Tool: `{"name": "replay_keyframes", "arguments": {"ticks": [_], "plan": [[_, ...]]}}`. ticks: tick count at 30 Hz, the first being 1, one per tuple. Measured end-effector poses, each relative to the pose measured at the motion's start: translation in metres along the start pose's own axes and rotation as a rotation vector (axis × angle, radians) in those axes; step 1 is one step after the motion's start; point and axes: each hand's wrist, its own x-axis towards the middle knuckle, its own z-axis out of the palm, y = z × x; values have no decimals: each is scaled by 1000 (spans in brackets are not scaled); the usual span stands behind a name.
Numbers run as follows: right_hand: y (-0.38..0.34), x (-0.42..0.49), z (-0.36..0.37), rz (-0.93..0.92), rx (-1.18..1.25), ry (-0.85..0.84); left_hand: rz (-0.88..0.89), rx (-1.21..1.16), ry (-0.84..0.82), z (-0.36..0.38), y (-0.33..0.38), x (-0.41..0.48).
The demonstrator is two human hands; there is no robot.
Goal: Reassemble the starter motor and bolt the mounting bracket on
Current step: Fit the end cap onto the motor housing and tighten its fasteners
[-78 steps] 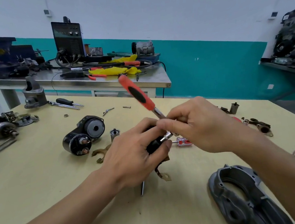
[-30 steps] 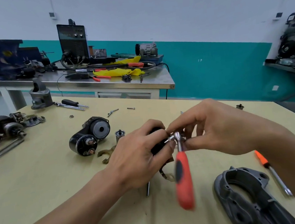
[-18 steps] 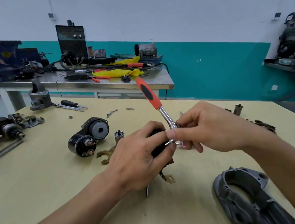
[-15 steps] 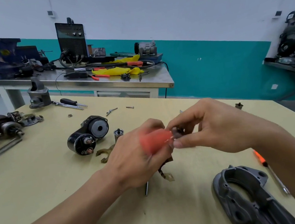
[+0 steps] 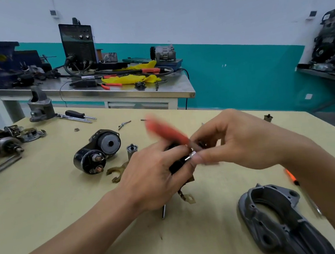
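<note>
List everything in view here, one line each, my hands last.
Wooden worktable: one, tan, foreground.
Solenoid-and-motor assembly: one, black, table left of centre.
Small metal cylinder: one, silver, right of that assembly.
Fork-shaped lever: one, brass, below that cylinder.
Cast metal housing: one, grey, table's near right.
Ratchet wrench: one, red-handled, blurred, table centre.
Round motor part: one, black, held at table centre.
Screwdrivers: two, black-handled far left, orange-handled far right.
Steel bench: one, silver, behind the table.
Left hand: one, grips the motor part.
Right hand: one, pinches the ratchet wrench's head.
</note>
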Motion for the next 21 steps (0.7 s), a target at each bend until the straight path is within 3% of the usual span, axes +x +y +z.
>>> {"name": "replay_keyframes", "arguments": {"ticks": [3, 10, 14, 17, 21], "plan": [[-1, -4, -2, -45, -49, 19, -51, -66, 21, 0, -3, 1], [1, 10, 18, 326, 55, 124, -41, -40, 34, -2, 4, -1], [5, 5, 4, 118, 91, 35, 33, 17, 5, -3, 6, 0], [4, 0, 0, -52, 5, 3, -31, -61, 15, -2, 2, -1], [2, -1, 2, 33, 18, 17, -63, -89, 36, -1, -1, -1]]}}
